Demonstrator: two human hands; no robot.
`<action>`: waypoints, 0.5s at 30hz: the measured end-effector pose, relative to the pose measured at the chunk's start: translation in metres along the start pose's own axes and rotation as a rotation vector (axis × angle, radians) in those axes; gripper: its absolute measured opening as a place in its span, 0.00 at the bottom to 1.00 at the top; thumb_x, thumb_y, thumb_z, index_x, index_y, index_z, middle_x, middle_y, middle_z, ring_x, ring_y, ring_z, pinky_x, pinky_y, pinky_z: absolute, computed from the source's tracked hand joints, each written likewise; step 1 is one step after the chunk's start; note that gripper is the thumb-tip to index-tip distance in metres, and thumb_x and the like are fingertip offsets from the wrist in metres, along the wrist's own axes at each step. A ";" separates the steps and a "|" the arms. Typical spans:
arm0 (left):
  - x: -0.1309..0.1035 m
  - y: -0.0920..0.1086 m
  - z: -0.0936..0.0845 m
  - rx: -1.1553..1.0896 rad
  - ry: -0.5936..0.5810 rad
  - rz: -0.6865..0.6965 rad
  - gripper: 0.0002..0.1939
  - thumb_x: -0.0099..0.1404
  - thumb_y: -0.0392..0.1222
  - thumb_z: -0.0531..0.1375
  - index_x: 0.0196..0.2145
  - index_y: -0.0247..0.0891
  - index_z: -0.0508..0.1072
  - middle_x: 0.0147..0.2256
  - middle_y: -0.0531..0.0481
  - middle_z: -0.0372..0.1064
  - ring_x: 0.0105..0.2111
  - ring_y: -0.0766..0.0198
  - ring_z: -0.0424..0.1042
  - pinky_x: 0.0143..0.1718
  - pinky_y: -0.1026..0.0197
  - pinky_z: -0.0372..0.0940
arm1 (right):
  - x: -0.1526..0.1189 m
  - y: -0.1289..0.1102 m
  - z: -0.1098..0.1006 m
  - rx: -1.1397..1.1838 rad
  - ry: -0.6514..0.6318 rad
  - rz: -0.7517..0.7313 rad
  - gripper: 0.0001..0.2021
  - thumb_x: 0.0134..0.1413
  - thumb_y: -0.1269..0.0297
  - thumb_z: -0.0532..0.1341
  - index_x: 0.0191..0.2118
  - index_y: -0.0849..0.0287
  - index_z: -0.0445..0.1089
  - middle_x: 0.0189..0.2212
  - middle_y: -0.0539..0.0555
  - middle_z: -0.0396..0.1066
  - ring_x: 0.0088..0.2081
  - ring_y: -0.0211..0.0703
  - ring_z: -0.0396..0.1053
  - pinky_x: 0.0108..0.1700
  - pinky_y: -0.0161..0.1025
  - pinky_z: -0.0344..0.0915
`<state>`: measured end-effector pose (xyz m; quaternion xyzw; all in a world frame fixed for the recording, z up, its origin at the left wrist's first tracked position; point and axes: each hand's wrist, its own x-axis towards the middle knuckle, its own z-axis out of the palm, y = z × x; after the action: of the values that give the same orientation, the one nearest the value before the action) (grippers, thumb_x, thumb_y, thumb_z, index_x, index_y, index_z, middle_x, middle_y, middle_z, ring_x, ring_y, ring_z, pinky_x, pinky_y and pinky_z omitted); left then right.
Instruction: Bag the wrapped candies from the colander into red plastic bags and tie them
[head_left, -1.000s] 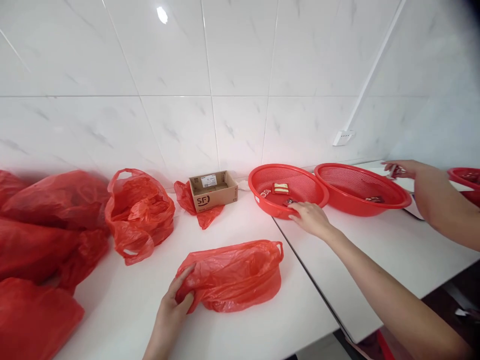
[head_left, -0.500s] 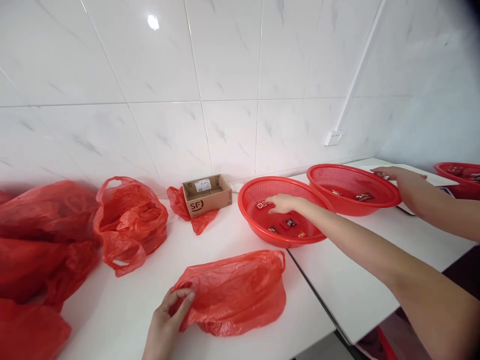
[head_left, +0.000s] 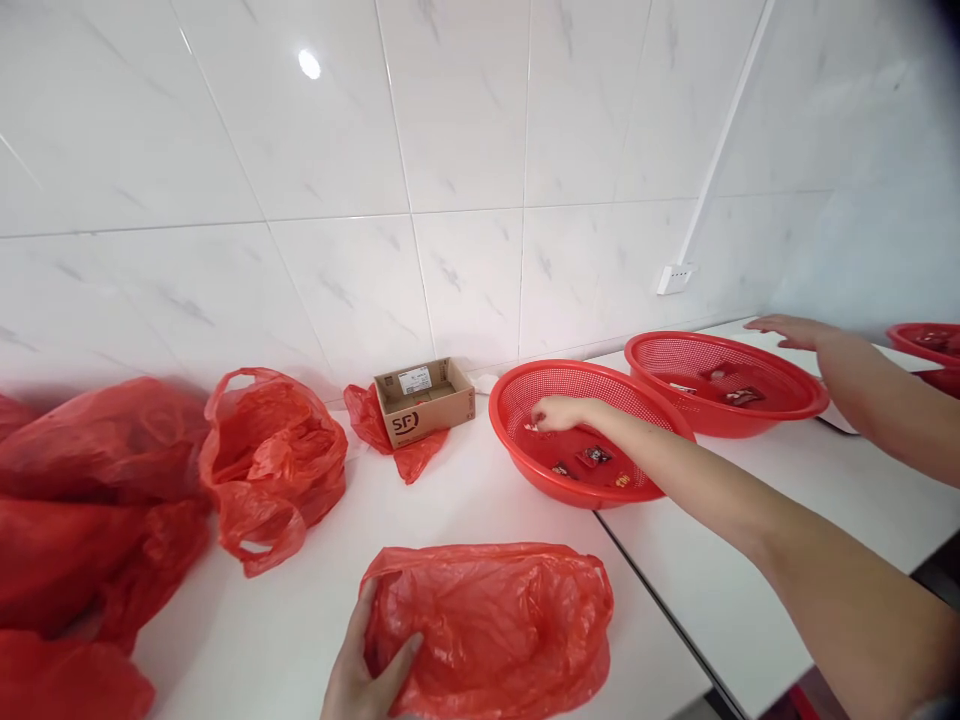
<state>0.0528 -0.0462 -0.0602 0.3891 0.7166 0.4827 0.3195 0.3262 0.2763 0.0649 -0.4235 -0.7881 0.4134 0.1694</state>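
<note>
My left hand (head_left: 373, 655) grips the near-left side of a red plastic bag (head_left: 499, 610), thumb inside the mouth and fingers along the left edge. The bag lies on the white table with its mouth spread wide. My right hand (head_left: 561, 412) is inside a red plastic basket (head_left: 517, 475), its fingers pinched on a small wrapped packet (head_left: 531, 427) of white and red, mostly hidden. On the basket floor lie a dark packet (head_left: 594, 456), another small packet (head_left: 561, 469) and a yellowish one (head_left: 622, 480).
Behind stands a small cardboard box (head_left: 427, 410) on red plastic. A bunched red bag (head_left: 274, 470) and more red bags (head_left: 90, 530) fill the left. At right, another person's hand (head_left: 787, 328) is over a second red basket (head_left: 727, 420). A gap (head_left: 667, 600) separates the tables.
The bag's mouth has opened wider, and my left thumb has gone inside. My right fingers have closed on the packet. The other person's hand has lifted as a packet drops into the second basket.
</note>
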 end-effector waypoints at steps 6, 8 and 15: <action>0.001 -0.001 0.000 -0.042 0.001 -0.004 0.43 0.57 0.58 0.61 0.65 0.40 0.53 0.63 0.43 0.56 0.64 0.46 0.53 0.64 0.49 0.51 | -0.047 -0.054 0.008 0.191 -0.185 -0.017 0.14 0.59 0.63 0.54 0.49 0.57 0.66 0.28 0.51 0.71 0.26 0.39 0.72 0.28 0.35 0.70; 0.001 0.001 -0.002 -0.045 -0.016 -0.025 0.45 0.57 0.57 0.62 0.66 0.40 0.50 0.64 0.42 0.54 0.64 0.46 0.52 0.64 0.48 0.50 | -0.071 -0.072 0.035 0.219 -0.355 -0.045 0.14 0.61 0.61 0.51 0.49 0.57 0.67 0.24 0.49 0.69 0.24 0.37 0.71 0.26 0.33 0.67; -0.002 0.004 -0.009 -0.073 -0.113 -0.055 0.47 0.60 0.54 0.61 0.68 0.43 0.41 0.68 0.43 0.43 0.66 0.48 0.47 0.63 0.51 0.53 | -0.102 -0.090 0.084 -0.108 -0.241 -0.064 0.15 0.64 0.60 0.50 0.53 0.55 0.65 0.37 0.54 0.73 0.29 0.38 0.72 0.26 0.31 0.64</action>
<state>0.0472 -0.0510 -0.0536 0.3840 0.6898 0.4766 0.3867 0.2867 0.1243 0.0943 -0.3539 -0.8370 0.4125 0.0634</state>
